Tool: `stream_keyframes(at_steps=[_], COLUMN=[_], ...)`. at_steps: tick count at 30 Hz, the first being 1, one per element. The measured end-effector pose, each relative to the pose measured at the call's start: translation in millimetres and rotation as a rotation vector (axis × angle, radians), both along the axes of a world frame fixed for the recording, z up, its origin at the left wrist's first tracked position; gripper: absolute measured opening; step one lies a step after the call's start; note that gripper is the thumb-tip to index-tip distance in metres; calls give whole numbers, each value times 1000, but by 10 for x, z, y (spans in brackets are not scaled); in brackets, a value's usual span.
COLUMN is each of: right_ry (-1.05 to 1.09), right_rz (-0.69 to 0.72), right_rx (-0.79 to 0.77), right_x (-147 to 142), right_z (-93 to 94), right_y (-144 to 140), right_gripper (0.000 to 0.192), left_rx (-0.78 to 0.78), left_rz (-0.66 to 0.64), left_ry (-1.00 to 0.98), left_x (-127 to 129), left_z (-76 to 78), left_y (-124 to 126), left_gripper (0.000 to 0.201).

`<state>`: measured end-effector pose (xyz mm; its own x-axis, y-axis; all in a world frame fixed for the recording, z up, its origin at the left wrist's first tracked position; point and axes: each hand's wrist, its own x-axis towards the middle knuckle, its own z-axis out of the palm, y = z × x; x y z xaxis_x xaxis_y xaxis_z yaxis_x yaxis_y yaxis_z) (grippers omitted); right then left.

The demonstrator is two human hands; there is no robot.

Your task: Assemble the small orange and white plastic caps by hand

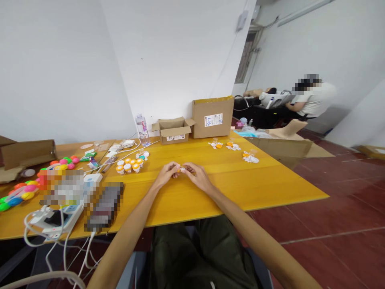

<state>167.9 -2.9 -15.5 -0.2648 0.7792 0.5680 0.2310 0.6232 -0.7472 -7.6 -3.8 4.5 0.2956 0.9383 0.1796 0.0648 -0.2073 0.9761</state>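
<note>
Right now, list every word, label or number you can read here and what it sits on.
None can be read.
Large cardboard box: white label, print too small.
Small open box: white label strip, blurred.
Water bottle: label wording too small.
Small piece between left hand and right hand: no text visible.

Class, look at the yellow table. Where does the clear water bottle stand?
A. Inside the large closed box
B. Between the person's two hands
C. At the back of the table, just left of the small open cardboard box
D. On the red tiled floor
C: the water bottle stands upright at the table's far edge, just left of the small open cardboard box.
</note>
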Motion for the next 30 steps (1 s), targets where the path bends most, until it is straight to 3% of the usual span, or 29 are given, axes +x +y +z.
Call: stream_keyframes(at_steps=[7, 14, 22, 30], right_ry=[55, 25, 58, 65], right_rz=[62, 34, 98, 91], right_rx=[-24, -55, -191, -160], right_x=[5, 10, 9, 4], right_z=[-47, -16, -3, -52], right_y=[56, 41, 28, 83], right_gripper=[20, 18, 25, 20], left_rx=[15, 27, 25, 16], left_rz=[15, -2, -9, -2], left_ry=[0, -5, -13, -2], left_x=[-2, -12, -10, -17], left_z=[-9, -9, -16, -21], left_y=[15, 19, 24, 29], left_gripper=[44, 44, 43, 40])
